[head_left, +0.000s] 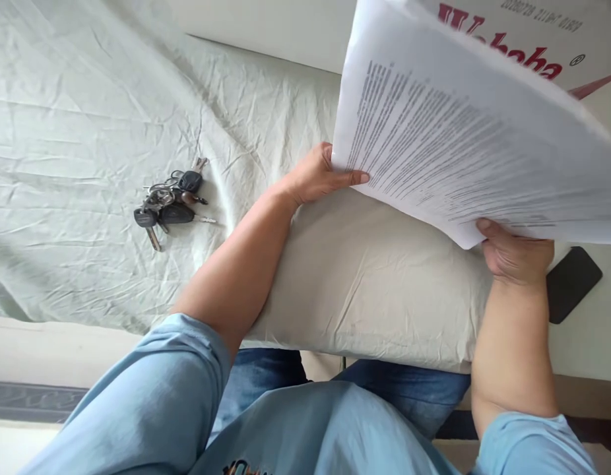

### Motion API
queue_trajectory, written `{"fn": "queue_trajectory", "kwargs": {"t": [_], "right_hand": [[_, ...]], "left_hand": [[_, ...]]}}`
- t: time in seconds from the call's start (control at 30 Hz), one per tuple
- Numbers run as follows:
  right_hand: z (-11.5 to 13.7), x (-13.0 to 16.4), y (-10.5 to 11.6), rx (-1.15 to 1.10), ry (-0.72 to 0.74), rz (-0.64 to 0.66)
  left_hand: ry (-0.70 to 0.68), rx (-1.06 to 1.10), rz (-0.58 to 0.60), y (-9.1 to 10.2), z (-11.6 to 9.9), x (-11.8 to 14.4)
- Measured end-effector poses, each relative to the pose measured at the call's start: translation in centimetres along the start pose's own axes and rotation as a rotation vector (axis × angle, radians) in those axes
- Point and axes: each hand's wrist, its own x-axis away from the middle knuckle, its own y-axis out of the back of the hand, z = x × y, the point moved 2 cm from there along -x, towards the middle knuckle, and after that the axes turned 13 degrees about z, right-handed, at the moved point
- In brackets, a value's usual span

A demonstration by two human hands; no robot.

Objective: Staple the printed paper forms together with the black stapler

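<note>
A stack of printed paper sheets [449, 145] is held up at the upper right, tilted, with lines of small text too blurred to read. My left hand [322, 175] grips its left edge, the thumb lying on the printed face and the fingers behind it. Lower right, my right hand [516, 254] pinches the bottom edge with its thumb on top, the other fingers hidden beneath. The near edge of the sheets bends into a corner beside the right thumb.
A bunch of keys [171, 201] lies on the wrinkled pale cloth [78, 138] at left. Past my right hand is a black phone [573, 284]. Behind the paper stands a white box [590, 36] with red lettering, partly covered. The cloth's front edge runs above my legs.
</note>
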Motion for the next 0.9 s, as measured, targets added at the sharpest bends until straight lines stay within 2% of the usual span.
{"fn": "queue_trajectory", "kwargs": {"t": [0.13, 0.2, 0.3, 0.37, 0.43, 0.47, 0.57, 0.63, 0.7, 0.8, 0.9], "right_hand": [[-1.1, 0.6, 0.2, 0.064, -0.209, -0.019], [-1.2, 0.9, 0.4, 0.064, -0.239, -0.014], [-0.9, 1.3, 0.7, 0.074, -0.249, 0.109], [-0.8, 1.5, 0.8, 0.115, -0.33, 0.202], [-0.6, 1.4, 1.2, 0.121, -0.383, 0.206], [-0.5, 1.2, 1.5, 0.103, -0.358, 0.176], [0.4, 0.3, 3.0, 0.002, -0.158, 0.029], [0.9, -0.2, 4.2, -0.022, -0.115, -0.022], [1.2, -0.3, 5.0, -0.012, -0.172, 0.008], [1.1, 0.2, 4.7, -0.006, -0.267, 0.179], [0.8, 0.9, 2.8, -0.002, -0.321, 0.345]], "left_hand": [[0.001, 0.019, -0.045, 0.1, 0.9, -0.5], [-0.015, 0.047, -0.095, 0.2, 1.0, -0.5], [-0.039, 0.118, -0.172, 0.4, 0.7, -0.3], [-0.026, 0.144, -0.203, 0.7, 0.7, -0.1], [-0.016, 0.167, -0.205, 1.1, 0.9, 0.0], [-0.019, 0.183, -0.198, 1.4, 1.1, 0.1], [-0.019, 0.205, -0.152, 2.1, 1.3, 0.4], [0.048, 0.161, -0.089, 2.1, 0.8, 0.7], [0.159, 0.083, 0.043, 1.7, -0.2, 1.0], [0.225, 0.007, 0.365, 0.1, -2.3, 0.9], [0.295, -0.076, 0.518, -1.5, -3.8, 0.5]]}}
